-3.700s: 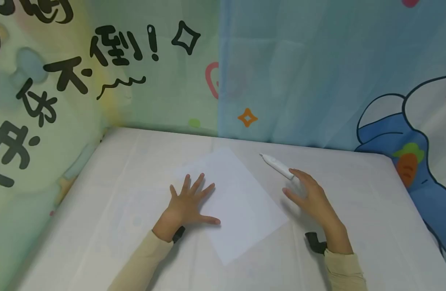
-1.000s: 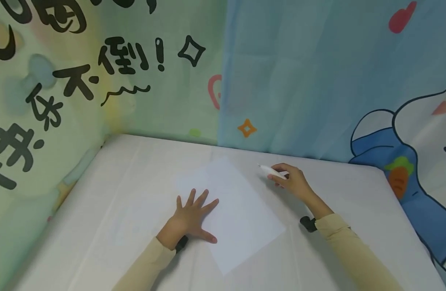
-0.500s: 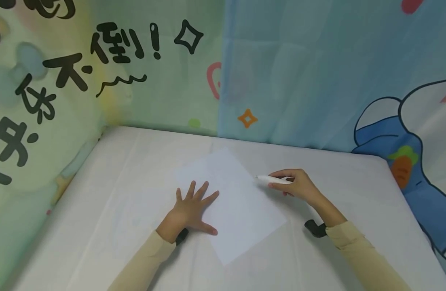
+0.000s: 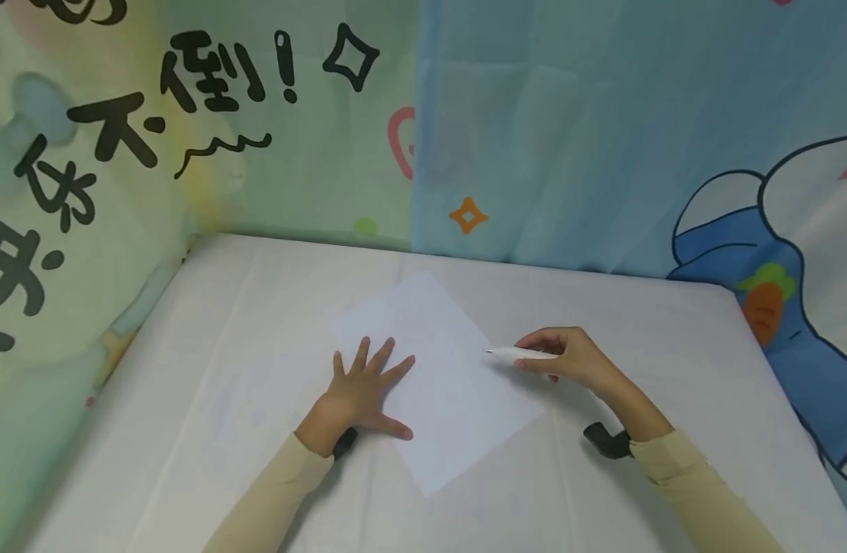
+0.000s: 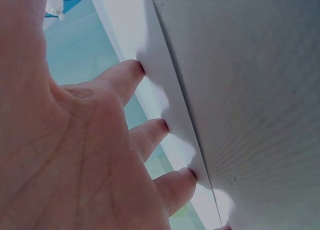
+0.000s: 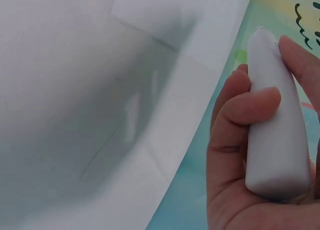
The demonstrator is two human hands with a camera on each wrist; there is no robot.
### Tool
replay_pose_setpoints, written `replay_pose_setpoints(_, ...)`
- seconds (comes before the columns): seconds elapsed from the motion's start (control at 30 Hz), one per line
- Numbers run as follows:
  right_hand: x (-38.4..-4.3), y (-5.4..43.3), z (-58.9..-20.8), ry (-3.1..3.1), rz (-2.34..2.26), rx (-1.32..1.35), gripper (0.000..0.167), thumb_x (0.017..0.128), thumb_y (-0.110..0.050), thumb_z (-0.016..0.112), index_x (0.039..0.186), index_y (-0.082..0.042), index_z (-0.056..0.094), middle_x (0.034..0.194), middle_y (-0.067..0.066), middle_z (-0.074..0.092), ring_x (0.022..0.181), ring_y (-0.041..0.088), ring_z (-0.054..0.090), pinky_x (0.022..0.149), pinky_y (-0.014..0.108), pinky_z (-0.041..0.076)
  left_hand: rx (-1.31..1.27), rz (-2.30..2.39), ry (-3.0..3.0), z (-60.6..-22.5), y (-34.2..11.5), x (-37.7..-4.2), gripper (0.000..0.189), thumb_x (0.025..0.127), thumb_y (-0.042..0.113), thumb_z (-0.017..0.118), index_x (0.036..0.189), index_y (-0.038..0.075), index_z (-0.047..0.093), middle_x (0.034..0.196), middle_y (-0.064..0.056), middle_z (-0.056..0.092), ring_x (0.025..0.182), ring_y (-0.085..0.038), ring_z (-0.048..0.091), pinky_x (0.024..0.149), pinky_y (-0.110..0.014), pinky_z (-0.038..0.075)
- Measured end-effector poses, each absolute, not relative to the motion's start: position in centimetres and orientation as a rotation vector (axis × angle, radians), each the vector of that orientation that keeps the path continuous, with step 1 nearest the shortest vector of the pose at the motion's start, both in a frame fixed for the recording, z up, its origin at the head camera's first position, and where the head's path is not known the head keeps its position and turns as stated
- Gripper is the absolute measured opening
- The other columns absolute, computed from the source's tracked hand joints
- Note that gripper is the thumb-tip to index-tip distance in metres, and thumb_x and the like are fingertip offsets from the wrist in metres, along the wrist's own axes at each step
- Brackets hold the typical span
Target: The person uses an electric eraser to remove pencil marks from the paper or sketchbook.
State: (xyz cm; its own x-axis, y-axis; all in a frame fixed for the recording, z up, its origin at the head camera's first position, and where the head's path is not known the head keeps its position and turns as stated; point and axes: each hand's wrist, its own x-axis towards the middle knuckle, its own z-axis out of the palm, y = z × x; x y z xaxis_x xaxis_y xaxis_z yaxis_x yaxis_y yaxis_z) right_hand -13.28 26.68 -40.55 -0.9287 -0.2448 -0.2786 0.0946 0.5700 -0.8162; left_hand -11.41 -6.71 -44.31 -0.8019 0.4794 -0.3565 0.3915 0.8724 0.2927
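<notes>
Head view: left hand (image 4: 359,395), laid palm down, fingers straight and spread wide, on the left part of a white paper sheet (image 4: 454,384); gripping nothing. Paper sheet, plain, lying turned with one corner toward the person, on a table with a white cover (image 4: 223,330). Right hand (image 4: 578,357), fingers and thumb closed round a white pen-shaped tool (image 4: 511,354), slim metal tip pointing left. Tool at the sheet's right edge, tip over the paper's margin; contact with the paper cannot be told. Beige sleeves (image 4: 271,491) on both arms; one black device (image 4: 606,441) by each wrist. Backdrop (image 4: 568,138), green and blue cloth, behind the table: black characters (image 4: 212,73) at upper left, orange four-pointed star (image 4: 468,216) at centre, carrot print (image 4: 765,311) on a blue-and-white figure at right.

Left wrist view: palm large at left, three fingertips pressed to a white surface, a fourth just showing at the lower edge; a thin straight edge (image 5: 186,97) running diagonally beside them. Small white pointed shape (image 5: 54,5) in the top left corner, identity uncertain.

Right wrist view: tool held between thumb and curled fingers, blunt end near the palm; at left, a pale surface with a thin dark line (image 6: 102,147), nature unclear
</notes>
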Motion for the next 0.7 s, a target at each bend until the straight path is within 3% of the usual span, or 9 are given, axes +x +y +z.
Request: replay_pose_setpoints(0.7,-12.1,24.9,-41.2,2.512,-1.299,-0.067,0.04,0.084,-0.021,0.077,0.113,0.005,0.066,0.099,0.01,0.07,0.057,0.011,0.047,0.049,0.027,0.042,0.636,0.23,2.633,-44.3,-6.7,-11.4,0.111,0.066,0.069,0.076,0.156,0.03,0.024,0.165,-0.007,0.009,0.149,-0.041,0.0,0.108,-0.072,0.011)
